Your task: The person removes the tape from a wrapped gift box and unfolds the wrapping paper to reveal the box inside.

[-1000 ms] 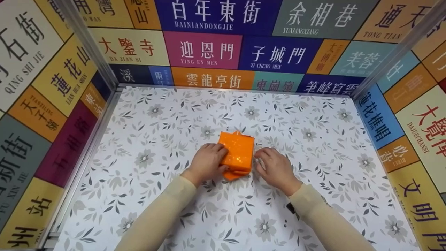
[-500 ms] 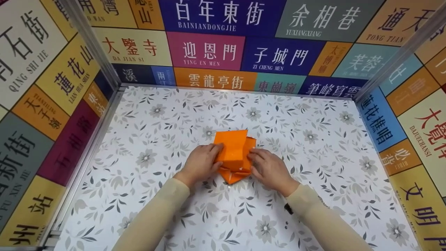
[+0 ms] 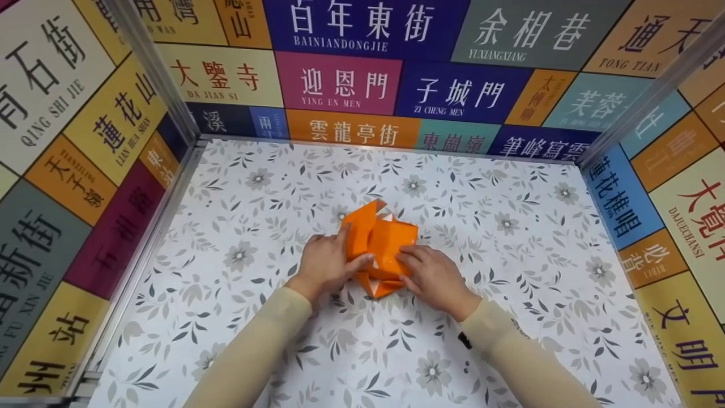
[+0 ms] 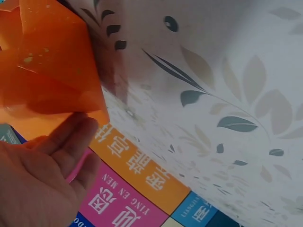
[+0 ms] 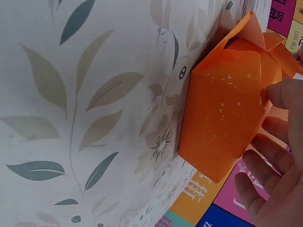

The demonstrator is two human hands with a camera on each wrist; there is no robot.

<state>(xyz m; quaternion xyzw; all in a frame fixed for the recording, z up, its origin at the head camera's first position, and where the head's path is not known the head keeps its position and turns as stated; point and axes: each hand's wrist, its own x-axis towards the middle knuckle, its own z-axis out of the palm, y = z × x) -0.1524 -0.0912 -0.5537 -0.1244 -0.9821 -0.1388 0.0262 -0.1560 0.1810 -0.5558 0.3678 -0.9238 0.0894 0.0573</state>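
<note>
A folded orange origami paper (image 3: 389, 245), flecked with shiny spots, sits mid-table with pointed flaps at its near and far ends. My left hand (image 3: 324, 262) grips its left flap, which stands raised, with the thumb on the inner side. On the right side, my right hand (image 3: 435, 277) holds the paper's edge, fingertips over it. In the left wrist view, fingers (image 4: 78, 130) lie along the underside of the orange paper (image 4: 54, 61). The right wrist view shows the thumb (image 5: 283, 94) at the rim of the paper (image 5: 222, 109), which has an opening at its top.
White floral-patterned paper covers the table (image 3: 243, 334). Colourful panels with Chinese lettering form the back wall (image 3: 340, 82), left wall (image 3: 56, 226) and right wall (image 3: 679, 238). Metal frame strips (image 3: 161, 73) run along the corners.
The left flap has been pulled up and to the left, opening the paper's middle. My right hand has moved in from beside the paper to hold its right edge.
</note>
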